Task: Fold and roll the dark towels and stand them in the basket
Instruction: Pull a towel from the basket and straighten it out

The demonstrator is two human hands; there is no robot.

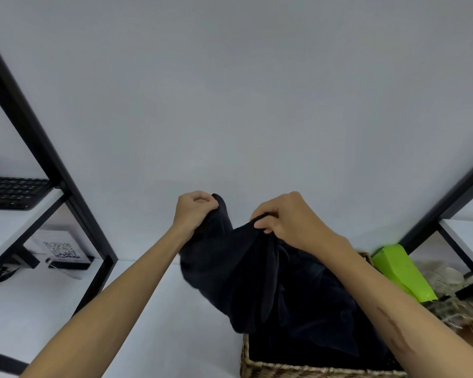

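- A woven basket sits on the white tabletop at the lower right of the head view; only its near rim and left wall show, and every place below is given from it
- Above the basket, a dark towel hangs lifted in both hands, its lower folds draping down over the basket's left edge and into it
- More dark cloth fills the inside of the basket; where it ends and the lifted towel begins cannot be told
- The left hand, up and left of the basket, has its grip closed, fingers curled and pinching the towel's top corner
- The right hand, straight above the basket, has its grip likewise closed, fingertips pinching a bunched edge of the towel
- The right forearm crosses over the basket's right side and hides its far corner
- Just right of the basket, a bright green packet leans tilted, with clear glassware beside it, partly blurred
- Black frame bars rise behind these
- Well left of the basket, a black shelf frame carries a dark keyboard
- Below that shelf stands a white card with a QR code
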